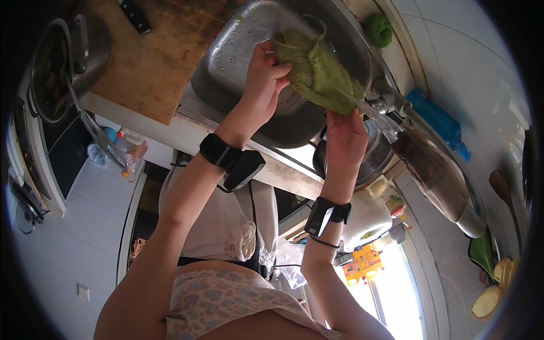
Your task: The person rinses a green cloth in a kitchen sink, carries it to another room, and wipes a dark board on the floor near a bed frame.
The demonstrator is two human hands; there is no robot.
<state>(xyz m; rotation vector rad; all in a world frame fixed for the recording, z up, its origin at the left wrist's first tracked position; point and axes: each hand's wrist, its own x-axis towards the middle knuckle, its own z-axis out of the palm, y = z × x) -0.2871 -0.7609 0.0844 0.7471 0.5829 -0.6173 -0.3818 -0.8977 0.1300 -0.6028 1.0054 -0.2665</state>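
A wet green cloth (pixel 320 71) is stretched between my two hands over the metal sink basin (pixel 218 56). My left hand (pixel 265 82) pinches its left edge between thumb and fingers. At the lower right corner, my right hand (pixel 345 139) grips the cloth from below, its fingertips partly hidden by the fabric. Clear running water (pixel 382 122) meets the cloth beside my right hand. Near it is the metal tap (pixel 385 99), along with a long brownish wrapped piece (pixel 433 175) on the right.
A wooden cutting board (pixel 153 62) with a black-handled knife (pixel 135 16) lies left of the sink. Farther left stands a metal pot (pixel 93 56). A green scrubber (pixel 378 30) and a blue bottle (pixel 436 122) sit along the sink's far right side.
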